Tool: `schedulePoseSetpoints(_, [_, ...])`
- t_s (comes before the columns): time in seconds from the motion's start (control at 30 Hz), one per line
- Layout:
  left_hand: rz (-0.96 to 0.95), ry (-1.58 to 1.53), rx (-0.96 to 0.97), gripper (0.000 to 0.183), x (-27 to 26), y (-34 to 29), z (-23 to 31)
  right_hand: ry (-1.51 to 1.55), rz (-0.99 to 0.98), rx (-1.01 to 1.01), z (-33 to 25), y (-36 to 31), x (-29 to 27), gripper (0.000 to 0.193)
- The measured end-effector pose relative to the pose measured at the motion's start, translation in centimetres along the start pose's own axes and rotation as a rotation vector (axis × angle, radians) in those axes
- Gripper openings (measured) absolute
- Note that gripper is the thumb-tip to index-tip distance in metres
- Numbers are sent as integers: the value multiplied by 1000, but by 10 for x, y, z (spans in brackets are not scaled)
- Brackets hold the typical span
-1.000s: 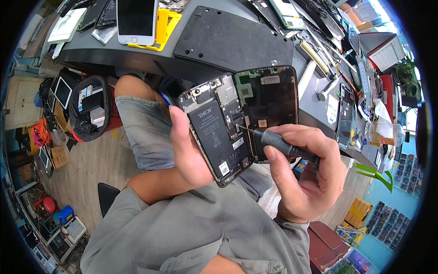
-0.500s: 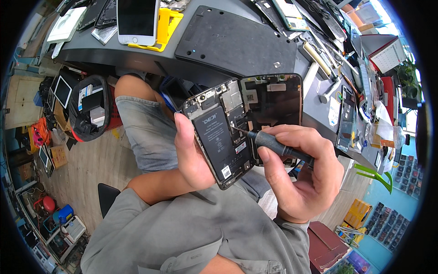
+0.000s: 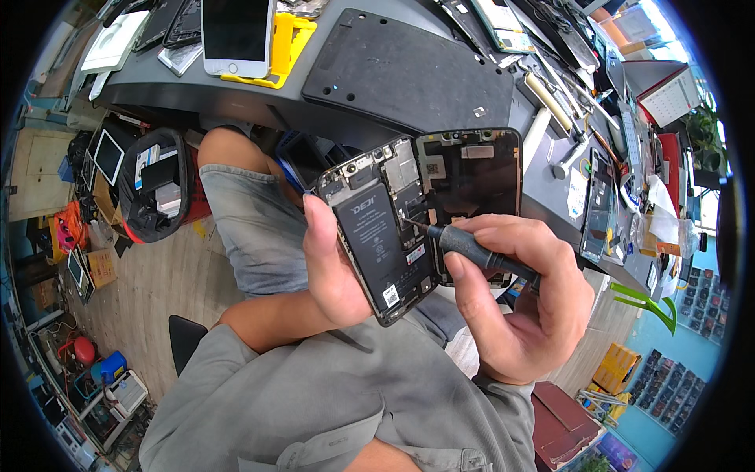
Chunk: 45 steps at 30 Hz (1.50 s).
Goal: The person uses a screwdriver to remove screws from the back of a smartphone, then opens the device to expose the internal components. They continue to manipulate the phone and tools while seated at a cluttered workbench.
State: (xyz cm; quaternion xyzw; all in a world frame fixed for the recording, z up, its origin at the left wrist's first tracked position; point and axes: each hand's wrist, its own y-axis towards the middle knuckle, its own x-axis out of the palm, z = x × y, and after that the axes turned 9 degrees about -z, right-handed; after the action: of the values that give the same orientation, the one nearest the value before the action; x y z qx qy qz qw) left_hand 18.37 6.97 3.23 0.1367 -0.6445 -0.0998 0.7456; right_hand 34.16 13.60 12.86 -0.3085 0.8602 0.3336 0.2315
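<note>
An opened smartphone (image 3: 377,236) is held tilted above my lap, its black battery and circuit board bared. My left hand (image 3: 334,275) is closed round its left edge and underside, thumb along the side. The phone's screen half (image 3: 472,177) is folded out to the right like a book cover. Between thumb and fingers of my right hand (image 3: 527,291) is a dark-handled screwdriver (image 3: 480,250). Its thin tip reaches the board just right of the battery; whether it sits in a screw is too small to tell. The right hand covers the lower part of the screen half.
Beyond the phone is a grey desk with a black mat (image 3: 401,75). A white phone (image 3: 236,39) leans on a yellow stand (image 3: 292,51). Tools, including a hammer (image 3: 568,160), lie at the right. A lined bin (image 3: 161,185) stands on the floor at the left.
Almost nothing differs. The phone and my left hand have shifted very slightly; the screwdriver tip stays at the same spot on the board.
</note>
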Motion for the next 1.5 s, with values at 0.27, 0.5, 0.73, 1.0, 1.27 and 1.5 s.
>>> schedulePoseSetpoints(0.27, [141, 428, -84, 126, 8, -2, 3, -168, -111, 157, -25, 1, -13, 35])
schedulePoseSetpoints(0.5, [42, 96, -3, 122, 8, -1, -6, -113, -109, 55, -11, 8, -7, 30])
schedulePoseSetpoints(0.73, [150, 303, -70, 120, 10, -3, -1, -136, -151, 21, -4, 7, -11, 48])
schedulePoseSetpoints(1.0, [-1, 51, 71, 119, -3, -3, -10, -115, -170, 192, -17, 2, -12, 48])
schedulePoseSetpoints(1.27, [-46, 7, 87, 120, -2, 0, -10, -115, -126, 183, -16, 4, -11, 38])
schedulePoseSetpoints(1.5, [-94, -8, 90, 124, -5, 1, -9, -103, -69, 88, -9, 2, -6, 39])
